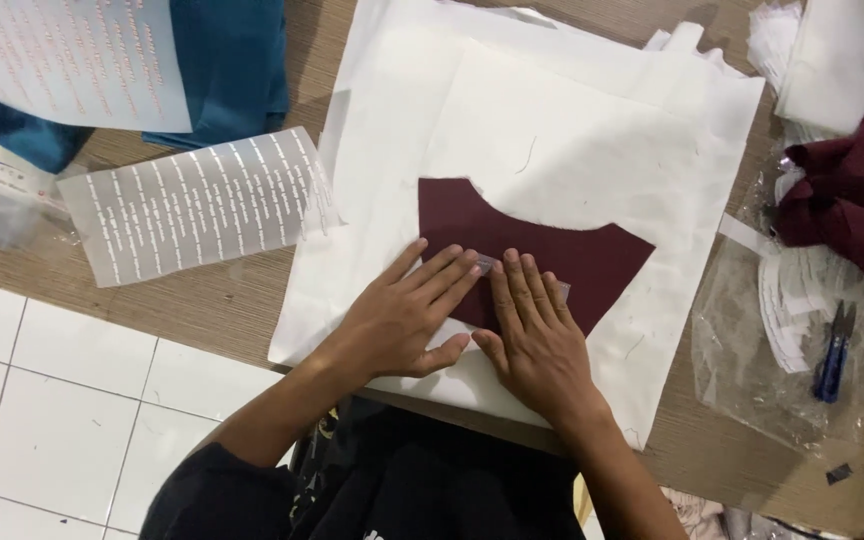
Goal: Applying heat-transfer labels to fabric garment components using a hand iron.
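Evidently positioning: left hand (402,320) and right hand (537,345) lie flat, fingers extended and gripping nothing, pressing a small clear strip (527,278) onto maroon fabric (592,260); it wants even, steady pressure.

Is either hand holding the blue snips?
No, the blue snips lie apart at the right, while both the left hand and right hand press flat on the maroon cloth.

We see even, bright overhead light, soft shadows under the hands (472,325) at lower centre, and slight softness toward the frame's corners.
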